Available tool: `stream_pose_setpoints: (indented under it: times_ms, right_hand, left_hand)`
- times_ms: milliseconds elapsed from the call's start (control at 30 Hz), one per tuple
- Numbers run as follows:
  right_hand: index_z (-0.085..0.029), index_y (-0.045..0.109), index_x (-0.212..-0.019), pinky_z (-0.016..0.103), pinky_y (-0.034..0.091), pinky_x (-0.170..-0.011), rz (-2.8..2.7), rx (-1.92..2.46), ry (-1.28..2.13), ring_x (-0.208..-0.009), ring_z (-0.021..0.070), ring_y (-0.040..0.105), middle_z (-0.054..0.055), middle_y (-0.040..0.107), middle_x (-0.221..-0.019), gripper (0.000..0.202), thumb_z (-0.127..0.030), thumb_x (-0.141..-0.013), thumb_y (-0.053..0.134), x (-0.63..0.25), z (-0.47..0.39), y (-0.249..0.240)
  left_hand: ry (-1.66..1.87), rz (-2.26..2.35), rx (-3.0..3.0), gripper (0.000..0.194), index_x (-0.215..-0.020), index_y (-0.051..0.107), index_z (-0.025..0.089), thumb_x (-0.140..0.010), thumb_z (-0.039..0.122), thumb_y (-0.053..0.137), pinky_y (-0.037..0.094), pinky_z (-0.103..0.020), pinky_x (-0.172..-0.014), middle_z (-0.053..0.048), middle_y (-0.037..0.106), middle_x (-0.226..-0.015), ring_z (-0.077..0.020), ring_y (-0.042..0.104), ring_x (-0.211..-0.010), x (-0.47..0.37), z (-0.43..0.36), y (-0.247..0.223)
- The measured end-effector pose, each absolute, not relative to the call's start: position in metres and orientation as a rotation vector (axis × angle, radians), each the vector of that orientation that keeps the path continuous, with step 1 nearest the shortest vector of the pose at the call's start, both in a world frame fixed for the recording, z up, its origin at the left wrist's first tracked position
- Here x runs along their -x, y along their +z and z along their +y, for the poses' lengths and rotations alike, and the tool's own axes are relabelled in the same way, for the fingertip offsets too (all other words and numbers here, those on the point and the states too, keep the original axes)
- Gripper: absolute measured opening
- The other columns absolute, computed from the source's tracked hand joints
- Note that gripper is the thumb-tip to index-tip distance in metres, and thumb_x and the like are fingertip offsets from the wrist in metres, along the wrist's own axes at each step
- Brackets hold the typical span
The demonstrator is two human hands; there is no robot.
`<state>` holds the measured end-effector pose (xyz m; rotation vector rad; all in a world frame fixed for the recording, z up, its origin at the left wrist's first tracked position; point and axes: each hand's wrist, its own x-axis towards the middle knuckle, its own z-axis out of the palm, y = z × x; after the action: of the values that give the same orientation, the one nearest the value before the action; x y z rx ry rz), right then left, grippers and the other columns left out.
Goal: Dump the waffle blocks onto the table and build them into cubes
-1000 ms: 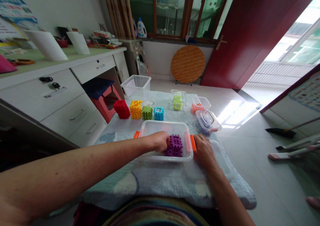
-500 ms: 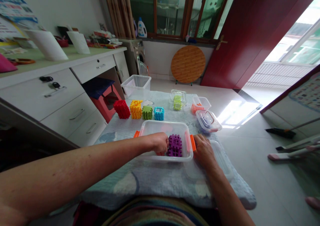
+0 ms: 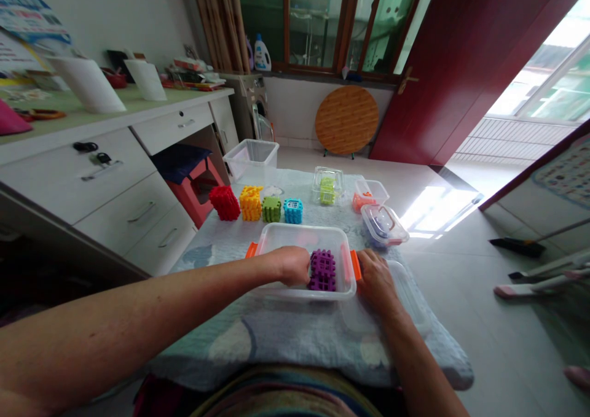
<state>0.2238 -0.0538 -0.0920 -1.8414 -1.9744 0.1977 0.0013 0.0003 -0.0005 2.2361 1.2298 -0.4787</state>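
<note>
A clear plastic box [image 3: 276, 235] with orange side latches stands on the cloth-covered table. Inside, at its right, are purple lattice blocks [image 3: 322, 271]. My left hand [image 3: 295, 266] reaches into the box and is closed against the left side of these blocks; its fingertips are hidden. At the box's right end, my right hand [image 3: 374, 277] has its fingers closed on the orange latch [image 3: 355, 265]. Behind the box stand red blocks [image 3: 225, 202], yellow blocks [image 3: 251, 203], green blocks [image 3: 271, 209] and light blue blocks [image 3: 293, 210] in a row.
A clear lid [image 3: 408, 294] lies under my right forearm. Farther back are a clear container with light green blocks [image 3: 327, 190], an orange-filled container [image 3: 364, 202] and a lidded one [image 3: 385, 223]. An open clear bin [image 3: 251, 159] stands at the far left edge.
My left hand has turned slightly inside the box, its back now more toward the camera. The right hand and the blocks have stayed nearly in place.
</note>
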Motion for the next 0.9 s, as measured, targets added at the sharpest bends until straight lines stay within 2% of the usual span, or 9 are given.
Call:
stream_pose_setpoints:
  times_ms: [133,267,533,733,800,900]
  right_hand:
    - [-0.021,0.062,-0.082,0.029,0.036,-0.080,-1.981,1.837,0.183,-0.086,0.0190,0.054,0.006,0.063,-0.090,0.017,-0.021,-0.089,0.047,-0.222,-0.054,-0.090]
    - [-0.021,0.061,-0.080,0.029,0.037,-0.078,-1.981,1.850,0.180,-0.084,0.0188,0.054,0.006,0.063,-0.089,0.017,-0.021,-0.089,0.047,-0.221,-0.055,-0.088]
    - [-0.021,0.062,-0.082,0.029,0.037,-0.078,-1.986,1.848,0.161,-0.085,0.0186,0.055,0.005,0.063,-0.089,0.017,-0.021,-0.090,0.046,-0.222,-0.055,-0.088]
    - [-0.021,0.061,-0.082,0.029,0.037,-0.079,-1.988,1.838,0.172,-0.086,0.0193,0.055,0.005,0.063,-0.088,0.016,-0.021,-0.089,0.047,-0.221,-0.055,-0.086]
    - [-0.021,0.061,-0.081,0.029,0.037,-0.079,-1.987,1.837,0.166,-0.086,0.0194,0.055,0.005,0.063,-0.088,0.016,-0.021,-0.089,0.048,-0.222,-0.055,-0.087]
    - [-0.022,0.061,-0.082,0.030,0.037,-0.080,-1.988,1.839,0.181,-0.087,0.0195,0.055,0.006,0.063,-0.089,0.016,-0.022,-0.090,0.047,-0.223,-0.054,-0.091]
  left_hand:
    - [-0.371,1.350,-2.482,0.035,-0.095,0.068,0.019,-0.073,0.046,0.061,0.052,-0.033,-0.072,-0.011,0.072,-0.098,-0.0287,0.068,-0.091,-0.004,0.003,0.005]
    - [-0.321,1.299,-2.597,0.052,-0.110,0.061,0.021,-0.070,0.054,0.065,0.053,-0.036,-0.075,-0.012,0.071,-0.107,-0.0305,0.067,-0.098,-0.011,0.002,0.002]
    - [-0.294,1.274,-2.700,0.043,-0.103,0.065,0.017,-0.075,0.049,0.061,0.054,-0.039,-0.073,-0.014,0.072,-0.102,-0.0325,0.068,-0.095,-0.019,0.002,-0.003]
    - [-0.214,1.307,-2.700,0.044,-0.102,0.065,0.018,-0.075,0.053,0.063,0.051,-0.035,-0.070,-0.013,0.072,-0.098,-0.0307,0.068,-0.092,-0.017,0.009,-0.002]
    - [-0.131,1.270,-2.681,0.041,-0.100,0.066,0.018,-0.078,0.053,0.062,0.049,-0.032,-0.066,-0.011,0.073,-0.093,-0.0283,0.068,-0.086,-0.012,0.013,0.006]
    - [0.072,1.144,-2.635,0.026,-0.092,0.067,0.019,-0.084,0.043,0.059,0.042,-0.027,-0.060,-0.005,0.070,-0.078,-0.0189,0.065,-0.070,-0.001,0.025,0.030]
